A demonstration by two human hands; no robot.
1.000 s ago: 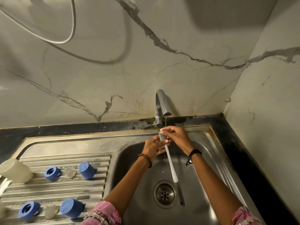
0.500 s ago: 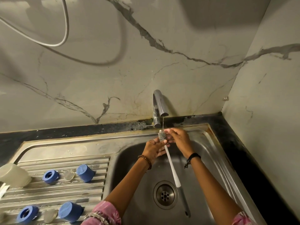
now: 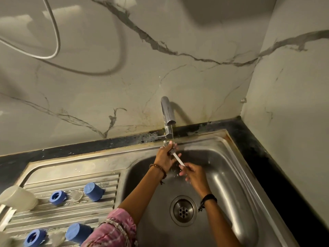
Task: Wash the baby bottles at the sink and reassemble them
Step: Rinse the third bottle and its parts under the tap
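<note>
Under the tap, centre frame, the bottle brush slanted down-right: left hand fingers curled round its bristles, right hand pinching the handle, nearer the drain.

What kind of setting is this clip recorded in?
Most likely a home kitchen sink corner. A stainless steel sink with a ribbed drainboard sits under a running tap, against marble-patterned walls, and blue bottle caps lie drying on the drainboard.
</note>
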